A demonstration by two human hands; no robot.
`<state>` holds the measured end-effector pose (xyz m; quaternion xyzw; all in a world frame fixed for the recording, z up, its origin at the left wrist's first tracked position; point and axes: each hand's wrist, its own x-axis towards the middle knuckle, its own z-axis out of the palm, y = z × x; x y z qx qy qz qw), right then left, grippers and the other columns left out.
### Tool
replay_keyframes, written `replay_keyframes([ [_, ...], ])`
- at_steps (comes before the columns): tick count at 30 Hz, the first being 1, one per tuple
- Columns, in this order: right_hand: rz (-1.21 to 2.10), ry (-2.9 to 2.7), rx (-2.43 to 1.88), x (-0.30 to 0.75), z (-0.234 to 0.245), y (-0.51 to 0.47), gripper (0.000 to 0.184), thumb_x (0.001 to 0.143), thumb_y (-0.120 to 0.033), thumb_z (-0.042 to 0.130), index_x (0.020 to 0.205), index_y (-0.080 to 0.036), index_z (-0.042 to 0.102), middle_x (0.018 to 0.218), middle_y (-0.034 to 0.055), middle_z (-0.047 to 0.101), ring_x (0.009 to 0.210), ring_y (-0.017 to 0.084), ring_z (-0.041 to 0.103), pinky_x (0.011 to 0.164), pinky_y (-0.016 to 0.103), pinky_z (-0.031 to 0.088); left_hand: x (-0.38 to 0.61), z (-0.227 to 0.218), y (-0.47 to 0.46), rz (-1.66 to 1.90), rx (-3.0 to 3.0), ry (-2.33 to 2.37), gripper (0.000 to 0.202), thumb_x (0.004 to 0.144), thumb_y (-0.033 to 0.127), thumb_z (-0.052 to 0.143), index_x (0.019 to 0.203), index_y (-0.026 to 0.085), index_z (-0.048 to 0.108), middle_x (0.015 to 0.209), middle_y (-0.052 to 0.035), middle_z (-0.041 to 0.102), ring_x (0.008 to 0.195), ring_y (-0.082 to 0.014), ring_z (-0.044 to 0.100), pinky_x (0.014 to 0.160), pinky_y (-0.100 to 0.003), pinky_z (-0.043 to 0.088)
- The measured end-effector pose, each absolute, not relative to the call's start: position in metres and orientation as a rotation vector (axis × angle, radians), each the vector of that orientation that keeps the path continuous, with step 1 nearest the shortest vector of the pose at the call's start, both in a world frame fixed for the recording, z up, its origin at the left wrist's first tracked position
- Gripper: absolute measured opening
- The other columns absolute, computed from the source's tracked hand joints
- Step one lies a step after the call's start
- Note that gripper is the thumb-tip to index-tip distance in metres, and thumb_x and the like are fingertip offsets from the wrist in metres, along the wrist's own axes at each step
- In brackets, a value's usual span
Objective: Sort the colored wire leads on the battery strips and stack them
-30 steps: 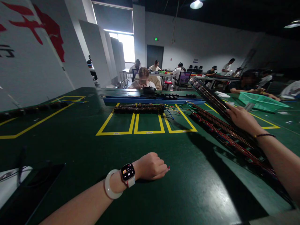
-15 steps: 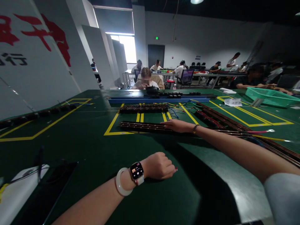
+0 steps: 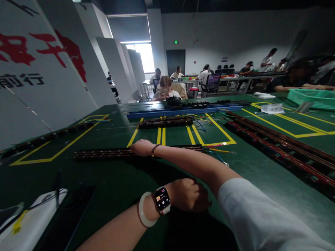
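Observation:
My right hand (image 3: 141, 147) reaches across my body and lies on a long dark strip (image 3: 104, 153) with coloured wires at its right end (image 3: 220, 150), on the green table (image 3: 251, 174). Its fingers curl over the strip's top edge. My left hand (image 3: 190, 194) rests on the table near me as a loose fist with nothing visible in it. A watch and a white bangle sit on that wrist. My right arm crosses just above it.
Several more long strips (image 3: 277, 146) lie at the right, and another (image 3: 165, 121) sits in yellow-taped boxes beyond. A blue rail (image 3: 183, 111) crosses behind. A green basket (image 3: 314, 98) is far right. A dark tablet and white paper (image 3: 34, 216) lie near left. People sit at far tables.
My right hand took a strip from the pile at the right and slid it leftward across the table. My left fist stayed put.

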<state>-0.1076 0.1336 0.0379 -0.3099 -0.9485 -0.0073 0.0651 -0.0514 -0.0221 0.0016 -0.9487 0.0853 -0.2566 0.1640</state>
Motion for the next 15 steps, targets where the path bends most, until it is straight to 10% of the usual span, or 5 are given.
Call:
replay_keyframes([
  [4, -0.030, -2.876, -0.979, -0.134, 0.049, 0.130, 0.033, 0.096, -0.038, 0.034, 0.100, -0.025, 0.065, 0.106, -0.0093, 0.069, 0.096, 0.014, 0.061, 0.076, 0.024, 0.046, -0.055, -0.001, -0.023, -0.583, -2.782, 0.205, 0.016, 0.087, 0.024, 0.049, 0.091, 0.022, 0.064, 0.100, -0.0058, 0.063, 0.087, -0.0214, 0.058, 0.065, -0.036, 0.040],
  [10, -0.002, -2.864, -0.992, -0.068, 0.078, 0.138, 0.037, 0.095, -0.042, 0.035, 0.112, -0.022, 0.060, 0.106, -0.0063, 0.068, 0.098, 0.016, 0.059, 0.076, 0.022, 0.044, -0.051, 0.001, -0.020, -0.653, -2.745, 0.240, 0.018, 0.089, 0.025, 0.046, 0.079, 0.020, 0.060, 0.075, -0.0025, 0.057, 0.065, -0.0128, 0.048, 0.053, -0.031, 0.031],
  [15, 0.271, -2.936, -0.985, 0.068, 0.086, 0.137, 0.030, 0.087, -0.042, 0.053, 0.089, -0.017, 0.069, 0.082, 0.0068, 0.069, 0.068, 0.016, 0.059, 0.063, 0.026, 0.043, -0.049, 0.007, -0.021, -0.730, -2.709, 0.186, 0.023, 0.090, 0.026, 0.044, 0.071, 0.018, 0.055, 0.069, -0.0008, 0.053, 0.061, -0.0116, 0.043, 0.054, -0.030, 0.028],
])
